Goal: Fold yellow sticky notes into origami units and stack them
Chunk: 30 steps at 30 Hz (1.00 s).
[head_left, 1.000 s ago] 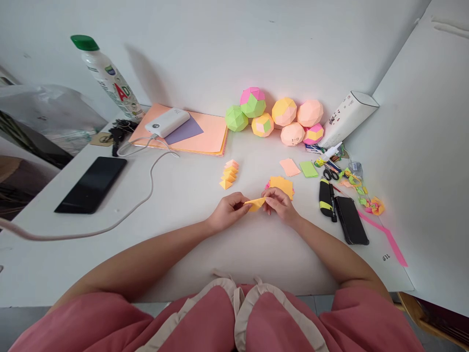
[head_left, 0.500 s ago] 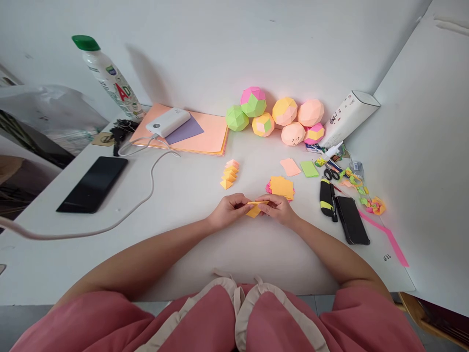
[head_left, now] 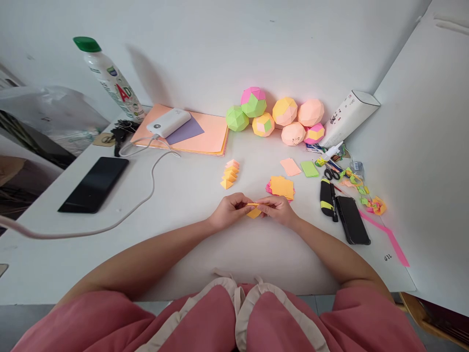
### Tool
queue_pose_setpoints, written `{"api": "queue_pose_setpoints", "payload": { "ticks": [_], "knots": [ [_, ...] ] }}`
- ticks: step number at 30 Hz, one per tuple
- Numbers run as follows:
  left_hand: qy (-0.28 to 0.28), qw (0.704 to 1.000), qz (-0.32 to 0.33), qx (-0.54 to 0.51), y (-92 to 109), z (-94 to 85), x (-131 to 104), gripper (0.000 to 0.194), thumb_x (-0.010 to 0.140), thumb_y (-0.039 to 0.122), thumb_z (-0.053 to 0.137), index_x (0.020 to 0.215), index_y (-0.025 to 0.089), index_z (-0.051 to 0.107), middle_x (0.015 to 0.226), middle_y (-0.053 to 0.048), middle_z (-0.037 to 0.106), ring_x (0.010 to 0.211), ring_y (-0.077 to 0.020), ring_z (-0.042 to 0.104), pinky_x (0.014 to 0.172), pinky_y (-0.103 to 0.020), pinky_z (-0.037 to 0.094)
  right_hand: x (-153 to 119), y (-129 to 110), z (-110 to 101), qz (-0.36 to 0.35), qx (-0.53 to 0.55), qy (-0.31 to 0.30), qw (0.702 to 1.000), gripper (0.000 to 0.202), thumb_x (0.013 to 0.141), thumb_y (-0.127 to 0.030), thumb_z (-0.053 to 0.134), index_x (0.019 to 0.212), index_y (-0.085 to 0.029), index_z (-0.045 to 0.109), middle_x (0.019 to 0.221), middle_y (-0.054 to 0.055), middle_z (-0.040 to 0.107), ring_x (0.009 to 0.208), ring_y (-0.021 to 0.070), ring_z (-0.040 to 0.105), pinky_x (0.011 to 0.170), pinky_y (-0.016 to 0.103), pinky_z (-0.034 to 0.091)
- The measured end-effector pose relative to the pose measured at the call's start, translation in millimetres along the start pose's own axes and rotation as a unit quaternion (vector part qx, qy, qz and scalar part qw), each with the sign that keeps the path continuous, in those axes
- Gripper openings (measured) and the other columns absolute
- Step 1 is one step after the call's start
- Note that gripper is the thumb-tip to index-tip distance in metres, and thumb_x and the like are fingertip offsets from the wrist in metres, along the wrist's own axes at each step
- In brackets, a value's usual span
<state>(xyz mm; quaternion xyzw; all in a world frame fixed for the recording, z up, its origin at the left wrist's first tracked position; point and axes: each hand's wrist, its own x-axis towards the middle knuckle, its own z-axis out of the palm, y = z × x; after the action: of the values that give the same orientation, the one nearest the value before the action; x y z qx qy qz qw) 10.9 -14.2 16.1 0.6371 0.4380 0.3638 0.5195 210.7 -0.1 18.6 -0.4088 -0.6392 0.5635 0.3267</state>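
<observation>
Between my two hands is a small orange square of paper (head_left: 254, 213), partly folded, its lower corner showing below the fingers. My left hand (head_left: 231, 211) pinches its left side, thumb on top. On the right side my right hand (head_left: 279, 210) pinches it too, the thumb lying along the fold. The fingers hide much of the paper. Just beyond my right hand lies a stack of orange and pink paper squares (head_left: 282, 187). A row of folded orange and peach paper pieces (head_left: 229, 174) lies beyond my left hand.
Folded paper balls (head_left: 285, 111) stand against the wall. Peach (head_left: 290, 166) and green slips (head_left: 309, 168), scissors (head_left: 331, 173), a cutter (head_left: 326, 197) and a black phone (head_left: 352, 220) lie right. Left are a dark phone (head_left: 94, 185), a cable (head_left: 152, 181), a power bank (head_left: 168, 122) and a bottle (head_left: 113, 80).
The orange paper's top edge looks folded narrower between the fingers. Both hands keep nearly the same place, with only slight finger movement.
</observation>
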Motion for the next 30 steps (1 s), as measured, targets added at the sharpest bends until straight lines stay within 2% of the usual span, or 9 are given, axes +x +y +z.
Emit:
{"api": "queue_pose_setpoints", "payload": {
  "ticks": [11, 18, 25, 30],
  "knots": [
    [0.006, 1.000, -0.013, -0.014, -2, 0.6, 0, 0.025, 0.077, 0.040, 0.059, 0.075, 0.016, 0.066, 0.071, -0.002, 0.055, 0.060, -0.0098, 0.049, 0.052, -0.022, 0.039, 1, -1, 0, 0.004, -0.014, 0.003, 1.000, 0.020, 0.074, -0.033, 0.066, 0.086, -0.019, 0.071, 0.080, 0.004, 0.068, 0.055, 0.0115, 0.062, 0.052, 0.026, 0.054],
    [0.001, 0.998, -0.035, -0.050, 2, 1.2, -2, 0.021, 0.078, 0.035, 0.055, 0.072, 0.016, 0.060, 0.072, -0.002, 0.057, 0.063, -0.0109, 0.051, 0.055, -0.023, 0.041, 1, -2, 1, 0.007, -0.005, 0.001, 1.000, 0.023, 0.074, -0.036, 0.065, 0.086, -0.018, 0.072, 0.080, 0.005, 0.068, 0.056, 0.0116, 0.061, 0.053, 0.026, 0.055],
    [0.044, 0.996, -0.022, -0.081, 10, -1.1, -2, 0.016, 0.077, 0.031, 0.052, 0.070, 0.017, 0.049, 0.069, 0.001, 0.049, 0.061, -0.0098, 0.046, 0.057, -0.023, 0.039, 1, -1, 0, 0.024, 0.000, 0.014, 1.000, 0.026, 0.072, -0.038, 0.066, 0.088, -0.017, 0.071, 0.082, 0.005, 0.069, 0.053, 0.0105, 0.061, 0.051, 0.025, 0.053],
    [0.014, 0.999, -0.014, -0.032, 12, 0.7, -2, 0.020, 0.075, 0.037, 0.055, 0.081, 0.018, 0.056, 0.064, 0.002, 0.048, 0.055, -0.0089, 0.041, 0.053, -0.022, 0.036, 1, -1, 2, 0.020, 0.014, 0.001, 1.000, 0.027, 0.073, -0.039, 0.066, 0.087, -0.016, 0.069, 0.082, 0.005, 0.067, 0.059, 0.0114, 0.062, 0.055, 0.026, 0.054]
  ]
}}
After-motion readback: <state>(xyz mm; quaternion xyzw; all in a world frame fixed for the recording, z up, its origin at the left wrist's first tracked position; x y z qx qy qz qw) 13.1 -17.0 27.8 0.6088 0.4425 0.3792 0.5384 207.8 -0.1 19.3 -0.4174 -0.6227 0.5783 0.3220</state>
